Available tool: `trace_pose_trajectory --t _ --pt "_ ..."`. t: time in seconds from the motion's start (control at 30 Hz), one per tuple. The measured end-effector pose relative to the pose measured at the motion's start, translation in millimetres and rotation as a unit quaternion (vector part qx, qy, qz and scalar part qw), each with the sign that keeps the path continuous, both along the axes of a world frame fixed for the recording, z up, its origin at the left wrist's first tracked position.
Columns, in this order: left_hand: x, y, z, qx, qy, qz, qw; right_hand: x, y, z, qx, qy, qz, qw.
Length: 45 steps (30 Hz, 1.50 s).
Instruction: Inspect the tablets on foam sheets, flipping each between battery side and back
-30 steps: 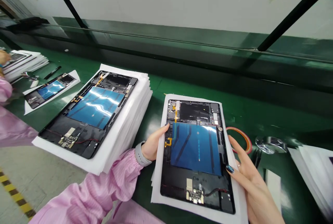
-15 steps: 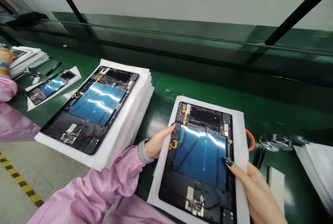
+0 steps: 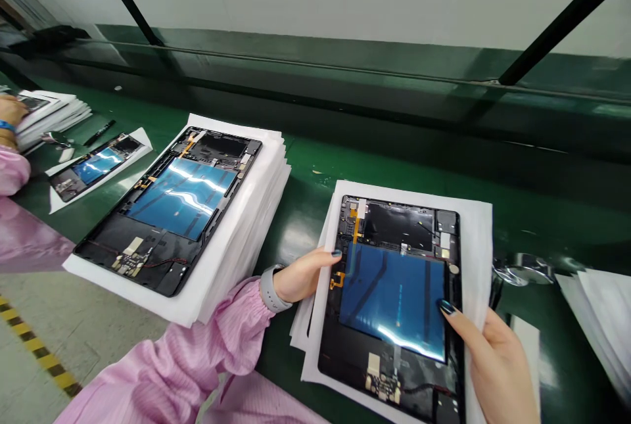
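Note:
My left hand, a grey watch on its wrist, grips the left edge of an opened tablet with the thumb on top. My right hand is closed on the right edge, its thumb over the rim beside the blue battery. The tablet's insides face up: orange flex cables, a dark upper panel and a small board near the bottom. Under it lies a white sheet, held along with it. Further white sheet shows below on the left. The fingers beneath are hidden.
On my left a second opened tablet tops a thick stack of white sheets. Farther left are another opened tablet, a pen and a co-worker's hand. At right are a shiny metal object and white sheets.
Both hands have shifted the tablet and its sheet slightly right and tilted it; the glare on the battery moved from top to bottom. More white sheet shows beneath at left, and the coloured ring is covered.

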<state>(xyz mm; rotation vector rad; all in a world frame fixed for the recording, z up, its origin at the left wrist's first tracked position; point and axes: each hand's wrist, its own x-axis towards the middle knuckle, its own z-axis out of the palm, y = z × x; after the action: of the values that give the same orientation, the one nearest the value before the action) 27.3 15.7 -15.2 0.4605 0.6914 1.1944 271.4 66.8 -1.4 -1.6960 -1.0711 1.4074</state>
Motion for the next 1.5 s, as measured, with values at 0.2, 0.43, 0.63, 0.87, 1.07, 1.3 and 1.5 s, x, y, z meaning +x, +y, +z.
trace_pose_trajectory --t 0.2,0.43,0.63,0.87,1.07,1.3,1.5 --pt "-2.7 0.7 0.7 0.038 0.098 -0.014 0.994 -1.0 0.5 5.6 0.023 0.018 -0.025 0.999" --pt "-3.3 0.5 1.4 0.149 0.254 -0.005 0.956 0.5 -0.2 6.2 0.037 0.010 -0.040 0.998" --pt "4.3 -2.3 6.7 0.170 0.285 0.009 0.943 4.3 -1.8 -1.0 0.071 0.020 -0.001 0.997" --pt "3.9 -3.0 8.0 0.160 0.298 0.024 0.941 3.7 -1.9 0.0 0.077 -0.005 0.005 0.997" --pt "-1.2 -4.7 4.6 0.169 0.228 0.007 0.959 8.1 4.6 0.4 0.012 0.044 -0.002 0.999" --pt "0.9 -5.8 4.3 0.118 0.208 0.009 0.971 12.7 3.9 -0.6 0.026 0.065 -0.012 0.997" --pt "1.8 -6.7 2.7 0.120 0.228 0.023 0.966 7.0 -1.3 4.1 0.086 0.031 -0.024 0.996"
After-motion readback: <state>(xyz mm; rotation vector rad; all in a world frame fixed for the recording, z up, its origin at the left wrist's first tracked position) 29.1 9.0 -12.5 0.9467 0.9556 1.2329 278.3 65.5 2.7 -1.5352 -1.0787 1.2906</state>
